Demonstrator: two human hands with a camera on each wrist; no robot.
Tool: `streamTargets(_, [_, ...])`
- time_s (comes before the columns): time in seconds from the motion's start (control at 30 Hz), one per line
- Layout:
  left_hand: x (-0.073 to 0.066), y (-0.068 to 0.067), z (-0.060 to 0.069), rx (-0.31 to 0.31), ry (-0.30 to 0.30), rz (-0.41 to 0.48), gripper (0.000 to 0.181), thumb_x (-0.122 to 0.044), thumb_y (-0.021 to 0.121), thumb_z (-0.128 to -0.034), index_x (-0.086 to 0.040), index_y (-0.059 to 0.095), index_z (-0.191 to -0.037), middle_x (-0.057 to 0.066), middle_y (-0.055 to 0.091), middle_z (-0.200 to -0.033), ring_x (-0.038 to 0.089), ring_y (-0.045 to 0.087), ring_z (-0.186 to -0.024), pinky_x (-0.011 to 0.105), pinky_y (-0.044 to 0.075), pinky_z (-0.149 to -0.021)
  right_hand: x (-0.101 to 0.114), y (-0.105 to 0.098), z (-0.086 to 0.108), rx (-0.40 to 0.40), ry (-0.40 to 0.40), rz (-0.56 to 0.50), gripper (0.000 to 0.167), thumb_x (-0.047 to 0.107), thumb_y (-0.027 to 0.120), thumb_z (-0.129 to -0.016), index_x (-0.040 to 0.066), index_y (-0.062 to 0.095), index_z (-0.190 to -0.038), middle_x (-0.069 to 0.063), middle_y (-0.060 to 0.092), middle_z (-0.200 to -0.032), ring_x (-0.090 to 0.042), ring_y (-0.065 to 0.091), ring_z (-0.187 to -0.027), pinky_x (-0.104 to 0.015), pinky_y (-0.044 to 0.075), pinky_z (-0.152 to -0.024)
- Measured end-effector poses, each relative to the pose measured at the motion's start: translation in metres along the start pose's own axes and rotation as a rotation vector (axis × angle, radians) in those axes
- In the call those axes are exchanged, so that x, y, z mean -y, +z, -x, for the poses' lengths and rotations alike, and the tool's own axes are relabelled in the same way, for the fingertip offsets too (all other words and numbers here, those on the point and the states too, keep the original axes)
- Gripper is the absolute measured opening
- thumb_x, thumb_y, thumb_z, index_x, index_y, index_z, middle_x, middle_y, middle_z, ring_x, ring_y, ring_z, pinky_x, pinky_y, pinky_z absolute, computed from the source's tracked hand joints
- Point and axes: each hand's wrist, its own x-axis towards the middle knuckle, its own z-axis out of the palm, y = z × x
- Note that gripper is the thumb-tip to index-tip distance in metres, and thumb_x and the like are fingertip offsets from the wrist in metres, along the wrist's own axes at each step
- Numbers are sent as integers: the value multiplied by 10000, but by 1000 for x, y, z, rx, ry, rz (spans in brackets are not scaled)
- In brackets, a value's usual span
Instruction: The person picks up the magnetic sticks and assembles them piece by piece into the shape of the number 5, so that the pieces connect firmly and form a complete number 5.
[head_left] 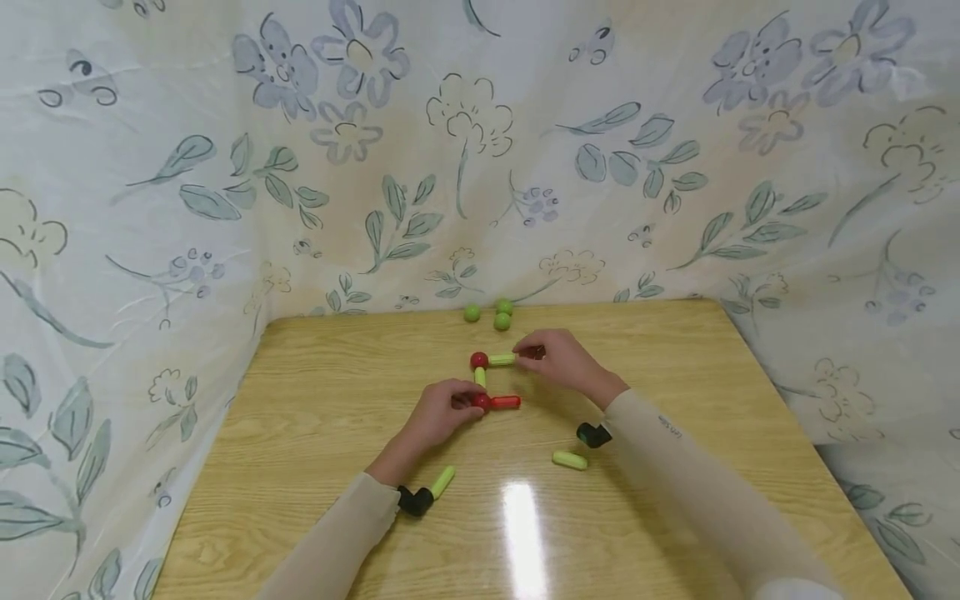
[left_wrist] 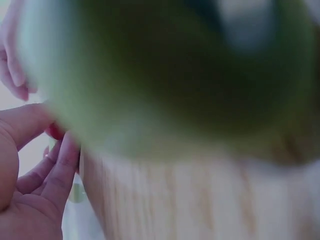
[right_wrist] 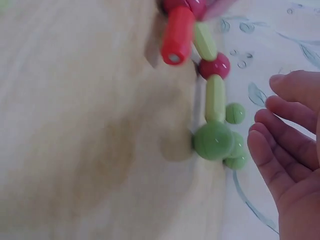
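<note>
Indoor tabletop nook, exact kind unclear: floral cloth (head_left: 525, 133) on three sides of a wood-grain table (head_left: 315, 417)

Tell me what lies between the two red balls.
A yellow-green rod lies between the far red ball and the near red ball, which the left hand pinches; the head and right wrist views show it.

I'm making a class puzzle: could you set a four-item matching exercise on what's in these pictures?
1. Left hand
2. Red rod
3. Three green balls
4. Cloth

A. Floral-patterned
B. Near the table's far edge
C. Fingers pinching a red ball
D. Joined end-on to that ball

Pairs: 1-C, 2-D, 3-B, 4-A
</note>
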Motion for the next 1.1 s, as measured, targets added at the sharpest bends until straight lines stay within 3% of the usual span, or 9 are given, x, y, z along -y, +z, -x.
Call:
streamTargets(0.43, [3,-3,-1,-6,-5,-3,276,-138,843,-977,-119,802,-1250,2,741,-1096,120,672,-928,316,592,-832,-18,-15,-42,-111,44,-72,302,166,773,-1033,7,761,-1290,-72,755,-1091,-229,698,-984,-417,589,-868])
streamTargets(0.67, [4,-1,-2,-4,9,-16,278,-130,846,-973,-112,802,-1247,-7,744,-1066,109,675,-914,303,592,-818,-22,-13,-60,-67,89,-24,345,179,748,-1046,31,736,-1358,-93,745,-1181,-247,682,-1051,-426,573,-924])
streamTargets(1.1, [3,-1,-4,-2,17,-8,276,-128,852,-967,-118,802,-1238,-32,743,-1033,108,675,-893,305,593,-800,-34,-7,-80,-52,166,-42,296,145,781,-1023,80,759,-1312,-91,742,-1149,-263,678,-1072,-425,566,-944])
